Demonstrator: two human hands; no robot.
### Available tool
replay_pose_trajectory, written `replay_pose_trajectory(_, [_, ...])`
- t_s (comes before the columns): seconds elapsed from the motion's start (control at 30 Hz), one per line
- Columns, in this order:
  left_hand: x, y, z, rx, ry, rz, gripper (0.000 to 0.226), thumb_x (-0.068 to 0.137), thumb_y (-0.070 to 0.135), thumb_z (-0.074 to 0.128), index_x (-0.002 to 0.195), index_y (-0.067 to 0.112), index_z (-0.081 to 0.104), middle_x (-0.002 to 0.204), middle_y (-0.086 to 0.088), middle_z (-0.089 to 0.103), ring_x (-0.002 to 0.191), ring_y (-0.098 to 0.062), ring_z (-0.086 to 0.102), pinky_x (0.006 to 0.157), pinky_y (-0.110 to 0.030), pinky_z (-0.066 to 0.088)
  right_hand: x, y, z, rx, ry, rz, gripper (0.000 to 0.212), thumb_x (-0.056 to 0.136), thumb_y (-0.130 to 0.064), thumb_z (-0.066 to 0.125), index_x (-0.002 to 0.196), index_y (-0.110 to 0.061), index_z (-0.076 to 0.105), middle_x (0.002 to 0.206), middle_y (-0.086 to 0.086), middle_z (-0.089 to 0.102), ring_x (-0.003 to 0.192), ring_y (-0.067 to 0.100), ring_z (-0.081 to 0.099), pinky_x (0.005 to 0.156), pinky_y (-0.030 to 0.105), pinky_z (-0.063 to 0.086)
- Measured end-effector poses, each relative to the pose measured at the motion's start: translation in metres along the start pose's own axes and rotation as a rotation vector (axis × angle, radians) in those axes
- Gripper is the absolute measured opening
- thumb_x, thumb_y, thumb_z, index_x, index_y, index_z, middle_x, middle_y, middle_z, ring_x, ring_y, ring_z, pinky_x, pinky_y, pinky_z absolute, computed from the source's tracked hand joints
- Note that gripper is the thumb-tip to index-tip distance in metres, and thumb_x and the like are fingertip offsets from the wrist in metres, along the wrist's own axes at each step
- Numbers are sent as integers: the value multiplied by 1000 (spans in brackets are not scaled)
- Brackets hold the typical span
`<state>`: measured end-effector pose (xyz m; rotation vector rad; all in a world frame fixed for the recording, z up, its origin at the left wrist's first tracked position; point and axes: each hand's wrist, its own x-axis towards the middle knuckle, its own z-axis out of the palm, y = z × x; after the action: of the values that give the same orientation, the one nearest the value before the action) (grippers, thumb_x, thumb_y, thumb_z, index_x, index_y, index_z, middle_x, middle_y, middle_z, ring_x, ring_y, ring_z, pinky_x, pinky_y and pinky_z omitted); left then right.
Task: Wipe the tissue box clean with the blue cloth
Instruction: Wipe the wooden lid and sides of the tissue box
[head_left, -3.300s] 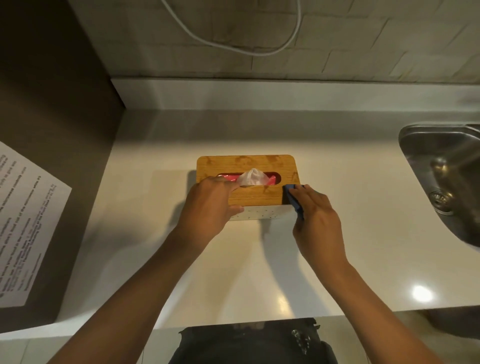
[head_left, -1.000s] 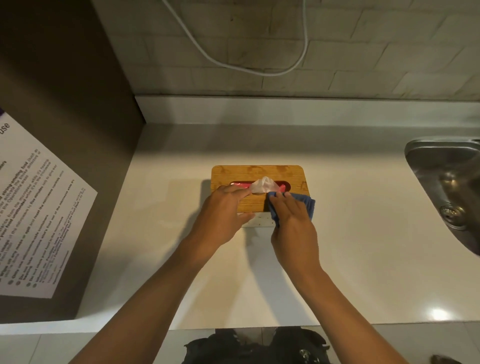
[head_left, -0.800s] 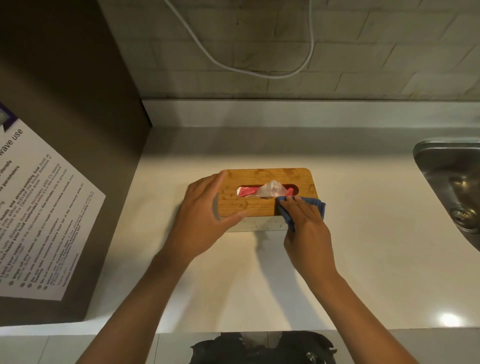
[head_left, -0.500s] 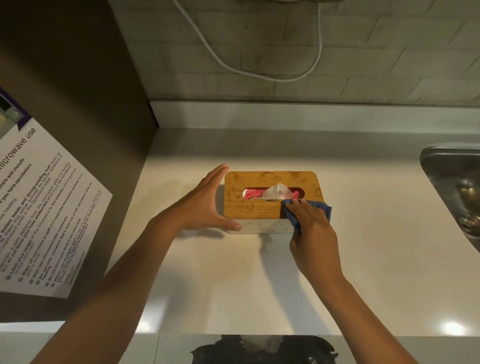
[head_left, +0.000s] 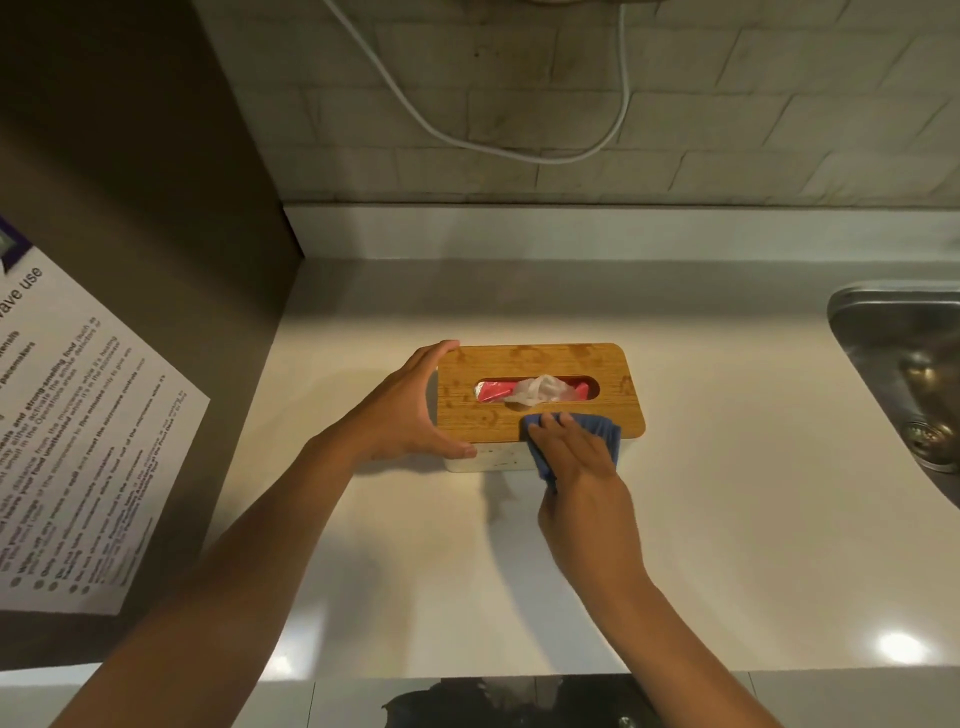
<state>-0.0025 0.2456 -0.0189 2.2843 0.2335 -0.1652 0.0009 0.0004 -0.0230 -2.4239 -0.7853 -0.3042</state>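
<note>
The tissue box (head_left: 535, 364) has a wooden lid, a white base and a slot with a tissue (head_left: 540, 389) poking out; it sits on the pale counter (head_left: 727, 493). My left hand (head_left: 405, 415) clasps the box's left end, fingers along the far corner and thumb against the near side. My right hand (head_left: 576, 462) presses the blue cloth (head_left: 605, 431) flat on the lid's near edge, right of the middle. The cloth drapes over the front of the box and is mostly hidden under my fingers.
A steel sink (head_left: 909, 384) is set into the counter at the right. A dark cabinet side (head_left: 130, 208) with a printed notice (head_left: 72, 441) stands at the left. A white cable (head_left: 493, 140) hangs on the tiled wall behind.
My left hand has moved off the lid's top to grip the box's left end. My right hand has slid the cloth from the right end leftward along the lid's near edge.
</note>
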Motion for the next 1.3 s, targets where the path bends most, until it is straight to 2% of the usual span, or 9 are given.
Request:
replay_pose_trajectory(0.2, [0, -6, 3, -58, 9, 2, 130, 57, 41, 100, 156, 46, 16, 158, 20, 33, 141, -9, 38, 110, -35, 45, 17, 23, -13, -37, 53, 108, 55, 71, 15, 70, 122, -4, 63, 118, 12, 65, 116, 31, 57, 90, 45, 53])
replay_pose_trajectory(0.33, [0, -5, 5, -82, 21, 4, 128, 58, 39, 101, 155, 48, 17, 154, 21, 36, 136, -6, 39, 101, -28, 46, 18, 3, -4, -46, 10, 50, 54, 66, 13, 74, 117, 0, 66, 118, 16, 66, 112, 35, 61, 89, 48, 53])
replay_pose_trajectory(0.5, [0, -6, 5, -106, 16, 1, 128, 59, 38, 101, 156, 47, 17, 156, 19, 36, 137, -7, 38, 103, -30, 45, 4, 25, -19, -66, 36, 71, 57, 67, 17, 71, 121, -2, 64, 120, 14, 65, 115, 31, 60, 92, 44, 52])
replay_pose_trajectory(0.7, [0, -7, 8, -146, 22, -2, 127, 60, 37, 100, 156, 47, 18, 157, 17, 36, 142, -11, 37, 103, -32, 46, 22, 4, -8, -60, 17, 76, 51, 67, 14, 71, 116, 0, 66, 116, 16, 66, 112, 36, 60, 87, 51, 54])
replay_pose_trajectory(0.87, [1, -10, 7, -154, 14, -2, 127, 60, 37, 100, 156, 47, 18, 157, 17, 37, 142, -11, 37, 103, -32, 45, 2, 8, -11, -101, -14, 36, 56, 66, 14, 74, 118, -3, 66, 119, 14, 66, 113, 32, 61, 94, 38, 45])
replay_pose_trajectory(1.0, [0, -11, 9, -183, 14, -3, 127, 60, 35, 100, 156, 48, 18, 157, 16, 37, 142, -12, 37, 105, -34, 47, 16, 8, -12, -90, -2, 90, 50, 69, 12, 71, 117, -1, 66, 115, 14, 67, 110, 33, 61, 89, 42, 54])
replay_pose_trajectory(1.1, [0, -11, 11, -197, 20, -6, 126, 62, 34, 100, 156, 48, 17, 158, 15, 36, 142, -12, 36, 100, -31, 47, 20, -9, -6, -91, -11, 31, 49, 63, 14, 73, 109, 0, 68, 108, 15, 68, 103, 34, 63, 86, 42, 55])
replay_pose_trajectory(1.23, [0, -10, 11, -225, 15, -8, 125, 64, 31, 99, 157, 47, 16, 158, 16, 35, 142, -11, 35, 99, -30, 46, 4, -9, -7, -137, -35, 27, 55, 61, 7, 82, 113, -3, 69, 114, 13, 68, 107, 32, 64, 92, 35, 46])
replay_pose_trajectory(1.3, [0, -10, 13, -251, 15, -10, 125, 65, 28, 99, 157, 46, 17, 157, 15, 36, 142, -12, 36, 99, -30, 47, 5, -10, -9, -143, -30, 21, 54, 60, 6, 82, 112, -4, 70, 112, 12, 69, 106, 31, 64, 90, 35, 48])
